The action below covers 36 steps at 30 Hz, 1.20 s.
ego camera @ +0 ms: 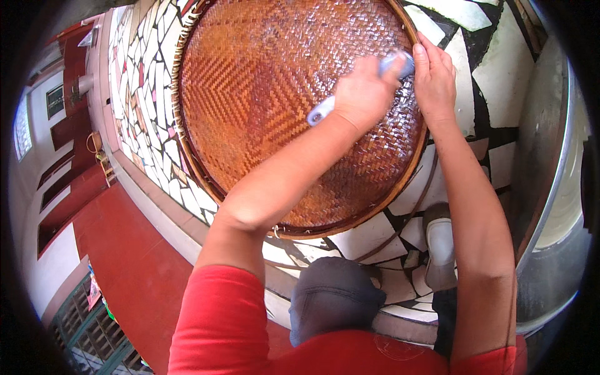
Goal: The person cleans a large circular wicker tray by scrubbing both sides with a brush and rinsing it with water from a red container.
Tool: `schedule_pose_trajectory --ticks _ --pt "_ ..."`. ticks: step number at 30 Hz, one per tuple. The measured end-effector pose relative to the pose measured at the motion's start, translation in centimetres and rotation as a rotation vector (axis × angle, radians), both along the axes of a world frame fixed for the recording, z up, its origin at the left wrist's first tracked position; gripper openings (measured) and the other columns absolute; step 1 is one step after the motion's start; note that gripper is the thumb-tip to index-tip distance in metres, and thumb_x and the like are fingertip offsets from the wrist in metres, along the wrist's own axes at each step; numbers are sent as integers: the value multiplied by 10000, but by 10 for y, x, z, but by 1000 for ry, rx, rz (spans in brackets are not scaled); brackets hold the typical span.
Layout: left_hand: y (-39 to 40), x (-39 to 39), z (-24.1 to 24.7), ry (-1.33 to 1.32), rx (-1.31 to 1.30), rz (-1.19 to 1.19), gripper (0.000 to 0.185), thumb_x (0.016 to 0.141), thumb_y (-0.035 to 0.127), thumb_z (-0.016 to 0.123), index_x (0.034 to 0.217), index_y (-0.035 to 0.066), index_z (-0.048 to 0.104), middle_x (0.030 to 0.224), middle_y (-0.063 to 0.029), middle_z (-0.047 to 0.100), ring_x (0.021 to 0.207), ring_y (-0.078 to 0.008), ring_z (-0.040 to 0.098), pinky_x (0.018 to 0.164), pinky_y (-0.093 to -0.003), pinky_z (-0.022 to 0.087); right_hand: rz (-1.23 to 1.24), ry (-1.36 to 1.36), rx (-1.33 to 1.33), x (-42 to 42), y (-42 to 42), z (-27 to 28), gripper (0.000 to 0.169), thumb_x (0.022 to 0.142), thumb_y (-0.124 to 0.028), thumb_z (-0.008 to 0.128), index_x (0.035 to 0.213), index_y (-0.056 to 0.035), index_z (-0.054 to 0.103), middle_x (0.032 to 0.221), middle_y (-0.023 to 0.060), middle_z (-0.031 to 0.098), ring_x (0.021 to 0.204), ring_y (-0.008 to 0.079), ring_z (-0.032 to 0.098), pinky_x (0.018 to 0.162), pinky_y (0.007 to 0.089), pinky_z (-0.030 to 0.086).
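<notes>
A large round woven bamboo tray [262, 140] with a raised rim lies in front of me, its right part wet and shiny. My left hand [365, 89] is closed around a light blue-and-white handled brush [322, 110], slightly blurred, over the right part of the weave. The brush's handle end shows below the hand and its blue head above; the bristles are hidden. My right hand [435, 79] grips the tray's rim at the upper right, thumb on the inner side, close to the brush head.
Broken-tile paving [497, 70] lies under the tray. A metal basin [553, 197] stands at the far right. A thin hose [424, 192] runs under the tray. A low tiled ledge and red ground [136, 262] are at the left.
</notes>
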<state>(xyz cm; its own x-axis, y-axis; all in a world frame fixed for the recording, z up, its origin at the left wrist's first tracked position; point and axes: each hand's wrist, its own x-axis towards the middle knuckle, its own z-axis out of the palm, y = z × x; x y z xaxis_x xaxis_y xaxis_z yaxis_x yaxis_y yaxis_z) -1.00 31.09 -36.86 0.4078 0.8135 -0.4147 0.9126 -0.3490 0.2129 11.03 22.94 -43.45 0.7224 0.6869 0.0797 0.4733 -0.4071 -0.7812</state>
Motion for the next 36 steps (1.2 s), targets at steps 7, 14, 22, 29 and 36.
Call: schedule_pose_trajectory --ticks 7,14,22,29,36 --pt "76 -59 -15 237 252 216 459 962 433 355 979 57 619 805 -199 630 679 -270 663 548 -404 543 54 9 81 -13 13 8 356 925 -410 495 1194 -210 615 1129 142 579 1058 337 518 934 413 413" --pt "-45 -83 -13 164 111 -372 238 942 285 441 1113 168 559 897 -146 595 818 -273 628 683 -413 547 22 -5 61 -10 8 2 359 911 -424 512 1181 -215 622 1119 149 583 1035 351 530 920 420 426" --pt "-111 -56 -14 -32 241 -481 441 881 322 554 1262 108 491 895 -166 515 812 -324 576 639 -432 528 -8 -20 98 -8 4 7 321 903 -369 529 1117 -151 630 1036 171 594 973 371 540 863 431 440" --pt "-45 -168 -23 277 394 -110 403 910 334 538 1295 231 483 864 -177 522 595 -292 558 490 -414 502 89 33 112 -18 6 37 283 920 -255 514 1042 -24 623 955 210 587 916 396 537 821 444 429" --pt "-150 -115 -3 -80 104 -447 534 864 313 604 1368 278 430 861 -139 486 769 -326 544 596 -431 505 43 25 46 -13 2 26 299 919 -286 514 1037 -31 617 1008 215 576 968 402 526 854 450 423"
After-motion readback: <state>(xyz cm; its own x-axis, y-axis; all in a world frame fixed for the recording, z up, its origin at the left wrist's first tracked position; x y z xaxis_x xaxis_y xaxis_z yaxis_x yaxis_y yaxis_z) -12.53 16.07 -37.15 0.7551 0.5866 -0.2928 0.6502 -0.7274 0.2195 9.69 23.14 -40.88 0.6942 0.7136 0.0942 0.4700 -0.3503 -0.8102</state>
